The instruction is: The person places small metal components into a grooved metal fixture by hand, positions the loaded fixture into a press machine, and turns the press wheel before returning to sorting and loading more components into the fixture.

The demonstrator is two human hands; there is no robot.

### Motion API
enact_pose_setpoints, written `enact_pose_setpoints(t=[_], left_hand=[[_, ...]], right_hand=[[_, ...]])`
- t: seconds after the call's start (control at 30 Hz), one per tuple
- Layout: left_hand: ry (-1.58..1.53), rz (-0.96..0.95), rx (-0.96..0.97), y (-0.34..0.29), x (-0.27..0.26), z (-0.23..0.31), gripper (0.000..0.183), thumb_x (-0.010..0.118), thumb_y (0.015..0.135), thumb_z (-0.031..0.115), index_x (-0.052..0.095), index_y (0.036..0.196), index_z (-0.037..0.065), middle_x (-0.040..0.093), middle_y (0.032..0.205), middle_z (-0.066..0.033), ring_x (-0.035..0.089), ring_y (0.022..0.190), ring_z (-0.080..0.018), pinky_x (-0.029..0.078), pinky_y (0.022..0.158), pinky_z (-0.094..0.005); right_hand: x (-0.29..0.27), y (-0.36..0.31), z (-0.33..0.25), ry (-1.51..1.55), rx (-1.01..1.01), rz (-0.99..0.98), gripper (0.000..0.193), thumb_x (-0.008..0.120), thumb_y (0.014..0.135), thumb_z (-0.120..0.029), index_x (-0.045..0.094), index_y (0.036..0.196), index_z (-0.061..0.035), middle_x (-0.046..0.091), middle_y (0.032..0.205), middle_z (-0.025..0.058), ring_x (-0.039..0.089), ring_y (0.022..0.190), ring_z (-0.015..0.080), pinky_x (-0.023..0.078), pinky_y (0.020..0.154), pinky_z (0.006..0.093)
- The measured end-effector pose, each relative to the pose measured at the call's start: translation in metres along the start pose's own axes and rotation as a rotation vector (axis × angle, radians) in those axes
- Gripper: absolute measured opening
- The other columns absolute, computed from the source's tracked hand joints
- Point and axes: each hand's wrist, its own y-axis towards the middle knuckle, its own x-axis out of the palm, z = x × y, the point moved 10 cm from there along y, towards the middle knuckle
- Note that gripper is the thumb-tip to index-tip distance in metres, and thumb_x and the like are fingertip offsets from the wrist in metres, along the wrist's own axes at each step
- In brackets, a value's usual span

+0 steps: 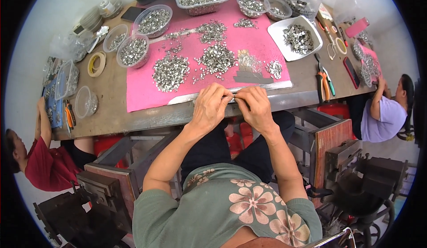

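My left hand (210, 104) and my right hand (256, 106) meet at the table's front edge, thumbs and forefingers pinched together. Between the fingertips is something tiny, too small and covered to name. Just beyond them a pink mat (147, 86) carries loose heaps of small silvery metal parts: a wide one (171, 73) at the left, another (217, 58) in the middle and a little one (274, 69) at the right. A grey flat strip (252, 78) lies below a patch of rows of fine parts (250, 62). A silvery strip (271, 87) runs along the mat's front edge.
Plastic tubs of metal parts (153, 21) line the back and left; a white tray (275, 34) sits at the right. Pliers (319, 81), a phone (351, 72) and tape rolls (96, 64) lie around. People sit at the left (51, 170) and right (384, 117).
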Motion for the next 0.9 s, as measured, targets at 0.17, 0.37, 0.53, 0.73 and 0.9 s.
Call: enact_pose_setpoints(t=[0.17, 0.37, 0.53, 0.73, 0.9], left_hand=[[0.011, -0.012, 0.014, 0.003, 0.003, 0.002, 0.008, 0.070, 0.090, 0.005, 0.067, 0.097, 0.005, 0.063, 0.093, -0.0091, 0.062, 0.086, -0.0299, 0.046, 0.079, -0.0394], [0.064, 0.002, 0.104, -0.002, 0.004, 0.011, 0.012, 0.071, 0.086, 0.002, 0.066, 0.096, 0.003, 0.063, 0.094, -0.0108, 0.062, 0.088, -0.0310, 0.046, 0.079, -0.0403], [0.102, 0.056, 0.183, -0.008, 0.001, 0.024, 0.013, 0.074, 0.082, 0.001, 0.066, 0.092, 0.002, 0.063, 0.095, -0.0102, 0.062, 0.088, -0.0304, 0.046, 0.080, -0.0410], [0.240, 0.146, 0.139, -0.017, -0.001, 0.027, 0.016, 0.074, 0.084, 0.008, 0.068, 0.099, 0.007, 0.064, 0.099, -0.0066, 0.062, 0.092, -0.0247, 0.041, 0.096, -0.0454], [0.273, 0.161, 0.103, -0.033, 0.008, 0.015, 0.040, 0.073, 0.088, 0.013, 0.064, 0.127, 0.008, 0.068, 0.113, -0.0069, 0.064, 0.103, -0.0242, 0.038, 0.103, -0.0468]], right_hand=[[-0.002, 0.001, 0.008, 0.066, 0.046, -0.021, 0.015, 0.074, 0.082, -0.001, 0.067, 0.095, -0.0041, 0.066, 0.096, 0.0084, 0.063, 0.091, 0.0282, 0.046, 0.081, 0.0394], [-0.014, 0.003, 0.031, 0.167, 0.118, 0.037, 0.012, 0.074, 0.083, 0.000, 0.069, 0.094, -0.0018, 0.066, 0.091, 0.0120, 0.063, 0.086, 0.0313, 0.048, 0.079, 0.0406], [-0.029, 0.041, 0.091, 0.071, 0.173, 0.081, 0.008, 0.069, 0.087, 0.001, 0.069, 0.094, 0.0000, 0.067, 0.090, 0.0146, 0.065, 0.085, 0.0329, 0.050, 0.077, 0.0419], [-0.008, 0.096, 0.199, -0.051, 0.356, 0.091, 0.010, 0.065, 0.091, -0.003, 0.071, 0.095, 0.0031, 0.068, 0.091, 0.0205, 0.068, 0.085, 0.0394, 0.053, 0.079, 0.0457], [0.022, 0.117, 0.240, -0.207, 0.476, 0.054, 0.014, 0.070, 0.089, -0.011, 0.072, 0.094, 0.0017, 0.068, 0.096, 0.0228, 0.068, 0.090, 0.0415, 0.054, 0.084, 0.0489]])
